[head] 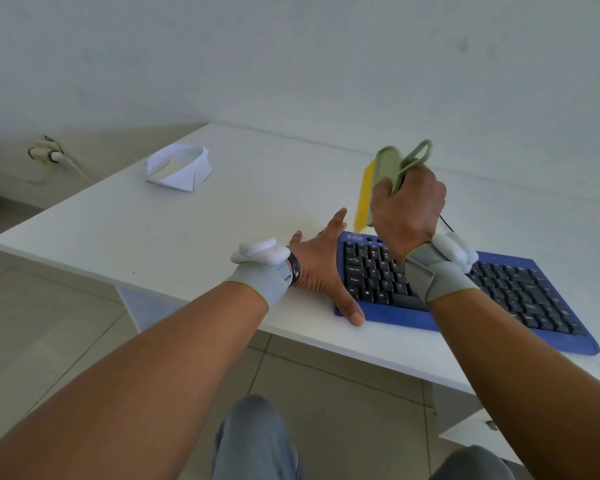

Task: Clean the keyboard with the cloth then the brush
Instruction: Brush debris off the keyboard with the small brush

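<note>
The keyboard (465, 292), a blue-framed board with dark keys, lies flat near the front edge of the white table (153, 244), angled so that its right end runs toward the lower right. It looks rigid and fairly light, likely to skate on the smooth tabletop under a sideways stroke, so it is best steadied at its frame rather than on the keys, which would give under pressure. The left hand (323, 268) does just that: its fingers are spread wide and laid flat, the thumb pressed along the keyboard's left front corner and the other fingers reaching across the table just beside its left edge. The right hand (407, 206) is raised above the keyboard's back left corner, fingers curled tight around the pale green handle of a brush (387, 174) with yellow bristles hanging downward, the bristle tips just above or at the frame; contact cannot be told. The brush seems light, its bristles soft enough to flick between keys. No cloth is visible, unless it lies in the folded white paper tray (179, 168), standing well apart at the back left.
</note>
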Tool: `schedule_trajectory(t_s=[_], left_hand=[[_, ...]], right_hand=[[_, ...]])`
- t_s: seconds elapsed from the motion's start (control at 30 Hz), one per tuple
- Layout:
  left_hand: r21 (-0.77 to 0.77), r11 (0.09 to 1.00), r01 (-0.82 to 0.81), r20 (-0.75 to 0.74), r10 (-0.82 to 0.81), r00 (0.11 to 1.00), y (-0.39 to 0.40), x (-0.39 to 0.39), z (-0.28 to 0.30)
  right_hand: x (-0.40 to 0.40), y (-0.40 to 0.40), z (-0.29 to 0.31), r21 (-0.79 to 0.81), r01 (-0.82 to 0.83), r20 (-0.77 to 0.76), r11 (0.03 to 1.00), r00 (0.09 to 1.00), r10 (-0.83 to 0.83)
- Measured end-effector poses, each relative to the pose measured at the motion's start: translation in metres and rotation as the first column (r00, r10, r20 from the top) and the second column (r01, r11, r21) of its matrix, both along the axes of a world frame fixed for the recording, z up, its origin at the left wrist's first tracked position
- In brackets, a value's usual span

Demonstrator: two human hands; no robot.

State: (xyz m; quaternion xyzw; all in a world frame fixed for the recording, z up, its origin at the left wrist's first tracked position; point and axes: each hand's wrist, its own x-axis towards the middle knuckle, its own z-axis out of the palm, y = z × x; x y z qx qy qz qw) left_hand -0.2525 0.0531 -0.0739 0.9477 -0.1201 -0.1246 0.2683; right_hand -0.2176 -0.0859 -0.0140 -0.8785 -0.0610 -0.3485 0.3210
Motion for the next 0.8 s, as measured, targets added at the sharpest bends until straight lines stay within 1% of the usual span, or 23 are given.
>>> schedule_trajectory(t_s=[0.07,0.17,0.27,0.4,0.47,0.5,0.57,0.63,0.73,0.8], left_hand=[[0.002,1.000,0.001,-0.004,-0.001,1.000,0.000,0.000,0.001],[0.027,1.000,0.007,-0.010,-0.007,1.000,-0.001,-0.002,0.000],[0.022,1.000,0.003,-0.004,-0.003,1.000,0.000,-0.004,0.001],[-0.019,1.000,-0.007,-0.009,0.007,1.000,0.000,-0.006,0.001],[-0.014,1.000,-0.010,0.005,0.011,1.000,0.000,-0.006,0.002],[-0.002,1.000,-0.008,0.005,0.008,1.000,0.000,-0.007,0.003],[0.039,0.999,0.007,-0.011,-0.007,1.000,0.001,-0.007,0.008],[0.066,0.998,0.019,-0.052,-0.015,0.999,0.005,-0.009,0.014],[0.072,0.997,0.034,-0.117,-0.025,0.993,0.011,-0.012,0.020],[0.083,0.996,0.041,-0.108,-0.032,0.994,0.013,-0.013,0.019]], right_hand=[[-0.007,-0.005,0.000,-0.006,-0.019,0.009,1.000,1.000,0.019],[-0.021,-0.014,-0.013,-0.039,-0.066,-0.131,0.997,0.990,0.060],[-0.043,-0.025,-0.022,-0.076,-0.112,-0.198,0.991,0.976,0.095],[-0.067,-0.042,-0.005,-0.120,-0.185,-0.303,0.975,0.942,0.141],[-0.072,-0.048,0.009,-0.097,-0.230,-0.343,0.968,0.921,0.184],[-0.072,-0.050,0.014,-0.070,-0.231,-0.324,0.970,0.925,0.197],[-0.069,-0.049,0.017,-0.037,-0.184,-0.219,0.982,0.960,0.172],[-0.065,-0.047,0.009,-0.053,-0.152,-0.148,0.987,0.979,0.143],[-0.061,-0.050,-0.009,-0.108,-0.171,-0.199,0.979,0.969,0.147],[-0.064,-0.056,-0.013,-0.136,-0.202,-0.254,0.970,0.953,0.163]])
